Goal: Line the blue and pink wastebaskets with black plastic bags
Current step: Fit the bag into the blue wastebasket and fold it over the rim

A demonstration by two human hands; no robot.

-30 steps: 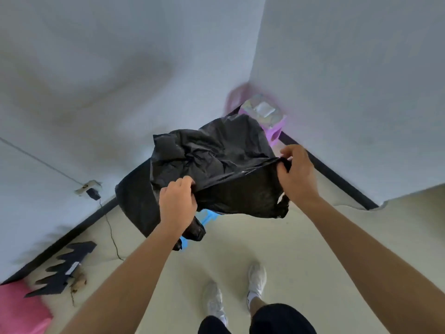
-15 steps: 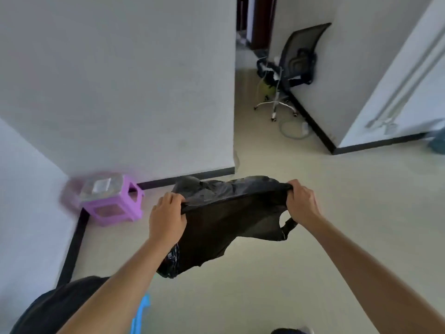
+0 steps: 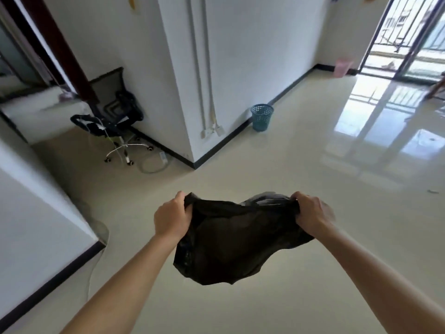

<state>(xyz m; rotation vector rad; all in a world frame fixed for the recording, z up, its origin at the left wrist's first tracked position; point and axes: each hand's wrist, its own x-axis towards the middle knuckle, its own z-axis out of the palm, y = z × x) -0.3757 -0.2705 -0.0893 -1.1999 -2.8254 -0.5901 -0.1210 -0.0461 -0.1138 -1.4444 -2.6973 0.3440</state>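
A black plastic bag (image 3: 231, 239) hangs in front of me, stretched between both hands at its top edge. My left hand (image 3: 171, 216) grips its left corner and my right hand (image 3: 310, 213) grips its right corner. Its body sags below, above the floor. The blue mesh wastebasket (image 3: 261, 117) stands on the floor against a white wall, far ahead of the bag. The pink wastebasket (image 3: 342, 66) stands much farther off, beside the balcony door at the back right.
A black office chair (image 3: 115, 116) on castors stands at the left by a white wall corner (image 3: 192, 131), with a cable loop on the floor next to it. A white wall corner (image 3: 60, 225) juts in at the near left. Glossy tiled floor stretches ahead.
My view has swung right, from the corner with the purple stool to the open room. Both hands keep hold of the bag, now pulled wider apart.
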